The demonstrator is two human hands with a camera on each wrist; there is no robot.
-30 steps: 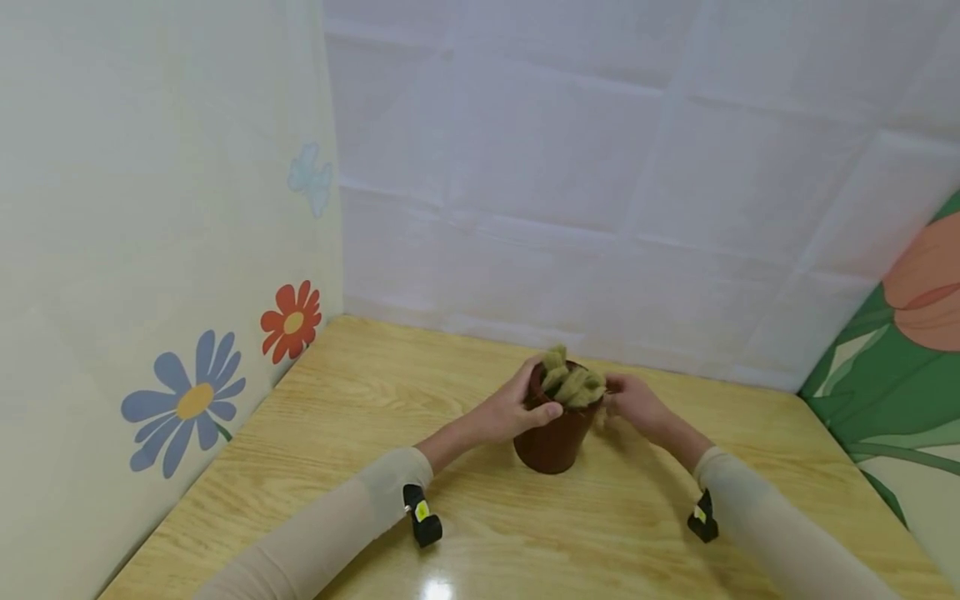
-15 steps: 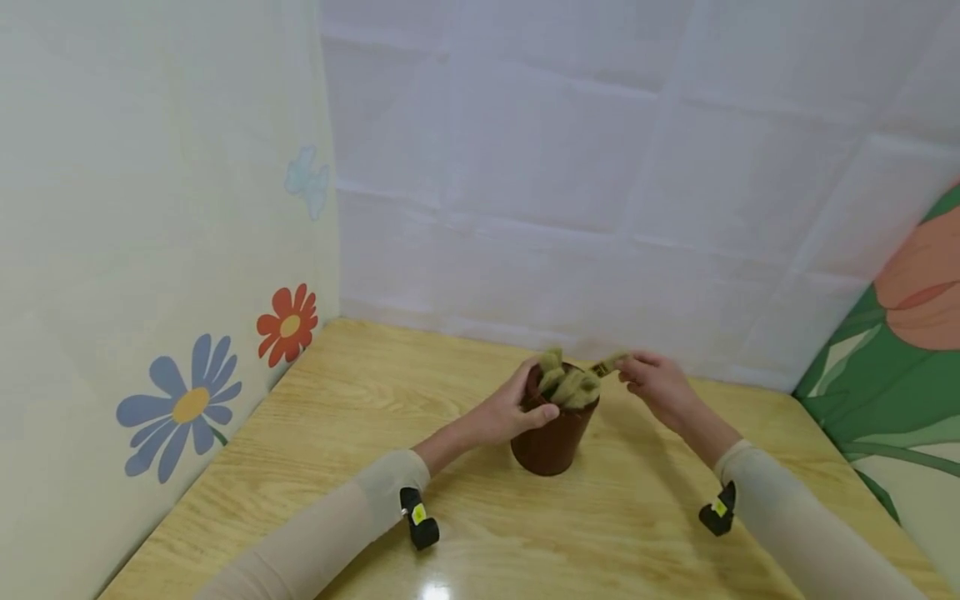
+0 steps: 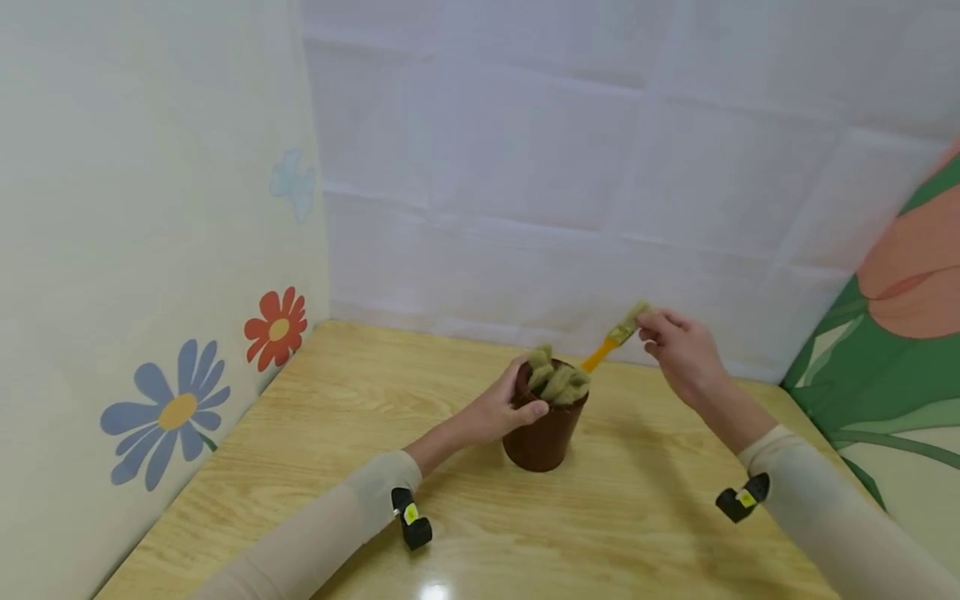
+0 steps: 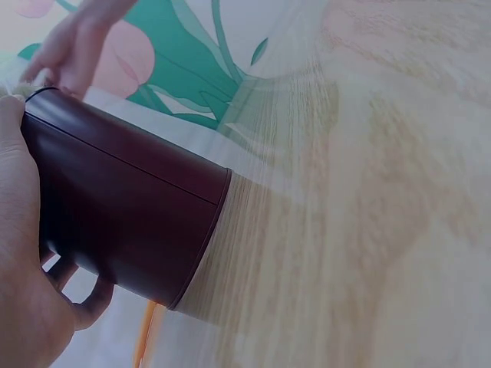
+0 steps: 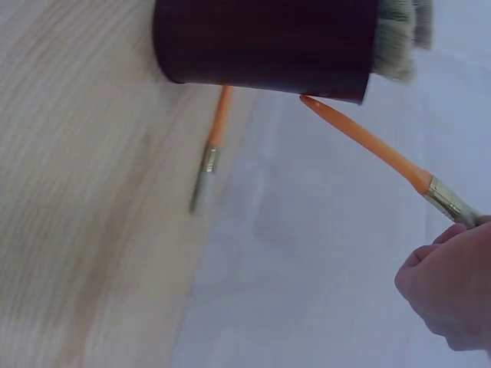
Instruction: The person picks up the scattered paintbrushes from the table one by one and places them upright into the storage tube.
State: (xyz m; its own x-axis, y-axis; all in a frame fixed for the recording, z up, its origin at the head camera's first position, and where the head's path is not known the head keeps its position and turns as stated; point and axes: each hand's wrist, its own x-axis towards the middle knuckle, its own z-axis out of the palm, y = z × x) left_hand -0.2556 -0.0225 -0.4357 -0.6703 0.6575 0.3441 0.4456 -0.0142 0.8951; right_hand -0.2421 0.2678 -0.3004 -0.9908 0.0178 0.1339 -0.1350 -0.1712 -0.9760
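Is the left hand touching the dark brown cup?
Touching: the left wrist view shows the left hand wrapped around the dark brown cup, fingers against its wall.

Bare table (image 3: 637, 517) surrounds the pot (image 3: 542, 433); walls (image 3: 525, 167) close behind.

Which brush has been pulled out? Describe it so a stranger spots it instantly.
Find the dark brown round pot on the light wooden table. Just right of its rim, the right hand pinches the orange-handled brush by its bristle end. The other brushes stand inside the pot.
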